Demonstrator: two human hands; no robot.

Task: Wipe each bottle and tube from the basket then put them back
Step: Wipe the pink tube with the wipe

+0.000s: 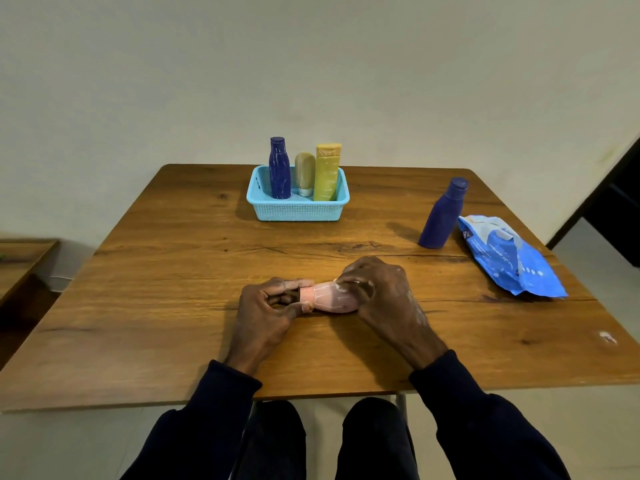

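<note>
Head view: the pink bottle [330,299] lies on its side on the table [173,271], well in front of the basket [298,211], held between both hands. The left hand [266,303] pinches the cap end, fingers curled and pressed together around it. The right hand [381,289] wraps over the body, fingers curled and pressing a scrap of white wipe [341,286] against it; most of the wipe is hidden under the palm.

Inside the basket a blue bottle [280,171], a beige tube [304,171] and a yellow tube [326,174] stand upright. A second blue bottle [441,216] stands on the table to the right of the basket, just beside a wipes pack [512,258].

The step in hand looks like wiping the pink bottle. Next, I judge, the left hand should turn it by the cap so the wipe covers the underside. Then the bottle can be lifted forward and set upright in the basket's free space without knocking the three standing there.
</note>
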